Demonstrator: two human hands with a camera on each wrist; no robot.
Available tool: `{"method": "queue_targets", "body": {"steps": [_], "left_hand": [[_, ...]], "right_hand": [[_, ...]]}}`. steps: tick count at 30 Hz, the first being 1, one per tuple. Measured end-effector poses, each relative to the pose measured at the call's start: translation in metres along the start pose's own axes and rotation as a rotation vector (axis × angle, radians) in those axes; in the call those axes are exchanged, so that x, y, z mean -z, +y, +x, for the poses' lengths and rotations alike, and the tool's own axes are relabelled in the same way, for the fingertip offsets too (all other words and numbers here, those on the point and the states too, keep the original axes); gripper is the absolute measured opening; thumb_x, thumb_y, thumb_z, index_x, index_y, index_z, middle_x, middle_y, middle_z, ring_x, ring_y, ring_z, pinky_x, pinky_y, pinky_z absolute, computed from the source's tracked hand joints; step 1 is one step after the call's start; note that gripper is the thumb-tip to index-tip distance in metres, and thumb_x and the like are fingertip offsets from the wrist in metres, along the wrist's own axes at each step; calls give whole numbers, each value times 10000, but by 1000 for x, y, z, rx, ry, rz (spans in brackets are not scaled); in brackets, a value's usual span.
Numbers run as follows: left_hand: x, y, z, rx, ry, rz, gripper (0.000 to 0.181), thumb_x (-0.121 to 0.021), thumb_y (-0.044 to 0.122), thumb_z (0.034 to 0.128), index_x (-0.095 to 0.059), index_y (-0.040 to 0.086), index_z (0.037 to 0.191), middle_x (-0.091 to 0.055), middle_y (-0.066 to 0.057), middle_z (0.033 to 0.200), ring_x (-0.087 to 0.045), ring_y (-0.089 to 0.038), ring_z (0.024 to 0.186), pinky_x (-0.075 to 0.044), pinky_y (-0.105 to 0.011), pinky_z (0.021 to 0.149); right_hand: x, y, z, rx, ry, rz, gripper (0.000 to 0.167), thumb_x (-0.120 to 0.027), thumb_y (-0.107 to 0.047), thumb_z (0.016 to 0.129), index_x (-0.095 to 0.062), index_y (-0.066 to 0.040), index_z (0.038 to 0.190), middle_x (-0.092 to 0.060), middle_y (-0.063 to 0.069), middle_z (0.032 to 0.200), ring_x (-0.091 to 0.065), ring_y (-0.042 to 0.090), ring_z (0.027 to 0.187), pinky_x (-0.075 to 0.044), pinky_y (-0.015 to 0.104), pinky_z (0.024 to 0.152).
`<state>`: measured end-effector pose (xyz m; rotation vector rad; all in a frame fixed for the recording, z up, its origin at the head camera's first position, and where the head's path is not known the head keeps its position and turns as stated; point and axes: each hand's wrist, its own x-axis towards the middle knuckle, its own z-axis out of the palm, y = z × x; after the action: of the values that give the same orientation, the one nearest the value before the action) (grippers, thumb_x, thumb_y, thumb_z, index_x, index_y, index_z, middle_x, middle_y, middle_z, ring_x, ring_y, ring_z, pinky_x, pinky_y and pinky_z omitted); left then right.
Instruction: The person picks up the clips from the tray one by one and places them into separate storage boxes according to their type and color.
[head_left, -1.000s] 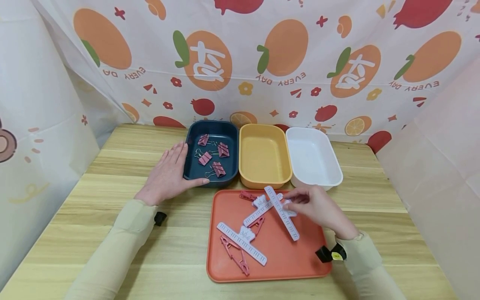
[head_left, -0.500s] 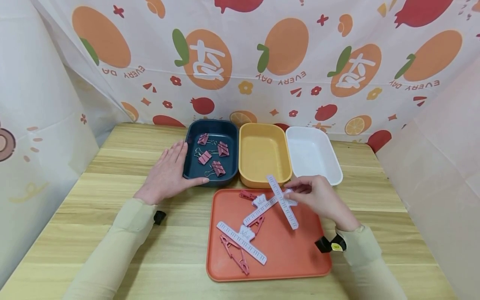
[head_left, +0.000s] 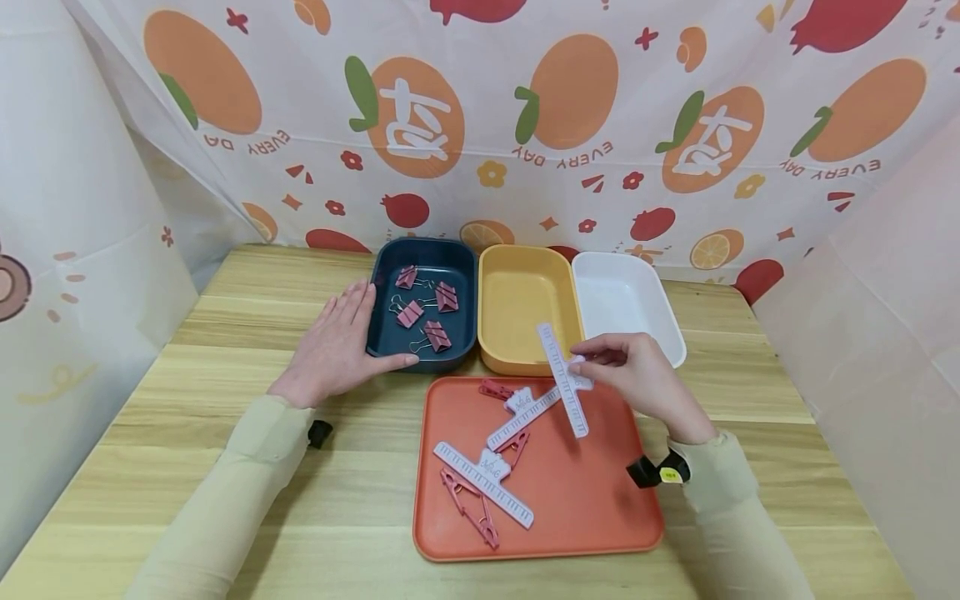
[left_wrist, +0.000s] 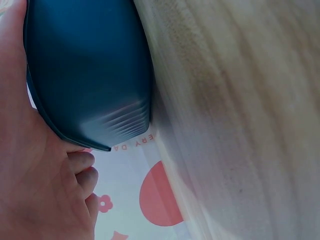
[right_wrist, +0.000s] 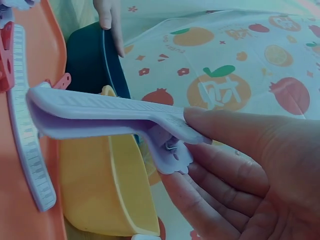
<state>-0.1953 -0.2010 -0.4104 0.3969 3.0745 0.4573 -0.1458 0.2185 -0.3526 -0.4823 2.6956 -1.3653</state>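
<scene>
My right hand (head_left: 637, 375) pinches a lilac ruler-shaped clip (head_left: 564, 379) by its grip tabs, above the far edge of the orange-red tray (head_left: 577, 508). In the right wrist view, thumb and fingers press either side of the clip's (right_wrist: 115, 112) tabs. Spread along the left wall of the dark blue bin (head_left: 423, 250), my left hand (head_left: 326, 346) rests on its rim, fingers straight. Several pink binder clips (head_left: 437, 335) lie in that bin. On the tray are two more lilac clips (head_left: 483, 483) and several pink clothespins (head_left: 471, 508), partly covered.
A yellow bin (head_left: 528, 304) stands between the blue bin and a white bin (head_left: 626, 292), all in a row behind the tray. Fruit-printed cloth (head_left: 495, 100) hangs behind the wooden table (head_left: 750, 400).
My right hand has lifted the lilac clip up off the tray and away toward the bins. The left hand stays on the blue bin.
</scene>
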Motion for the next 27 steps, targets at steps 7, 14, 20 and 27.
{"method": "queue_targets", "body": {"steps": [7,14,20,27], "left_hand": [[0,0,0,-7,9,0,1345,-505,918,750,-54,-3,1620,-74,-240,1669,-60,-409,1528,-18,-537,1222],[-1,0,-1,-10,11,0,1343,-510,915,752,-69,-12,1617,-79,-243,1668,-63,-407,1529,-23,-537,1223],[-1,0,-2,-8,10,-5,1343,-509,917,749,-71,-7,1619,-81,-241,1668,-63,-407,1529,-30,-540,1222],[-1,0,-2,-6,10,-8,1344,-508,918,748,-67,-5,1620,-73,-238,1670,-60,-407,1529,-25,-540,1222]], "right_hand": [[3,-1,9,3,57,39,272,-834,-183,877,-782,-37,1101,-752,44,978,-697,214,798,-592,262,700],[3,0,17,-24,86,67,287,-821,-239,894,-783,-55,1111,-753,50,983,-695,229,825,-609,368,757],[3,-3,24,-18,109,86,291,-813,-235,903,-779,-46,1122,-755,58,970,-695,249,832,-605,379,754],[3,-4,34,-21,129,90,286,-790,-261,924,-780,-80,1145,-754,43,1015,-685,226,868,-591,343,782]]}}
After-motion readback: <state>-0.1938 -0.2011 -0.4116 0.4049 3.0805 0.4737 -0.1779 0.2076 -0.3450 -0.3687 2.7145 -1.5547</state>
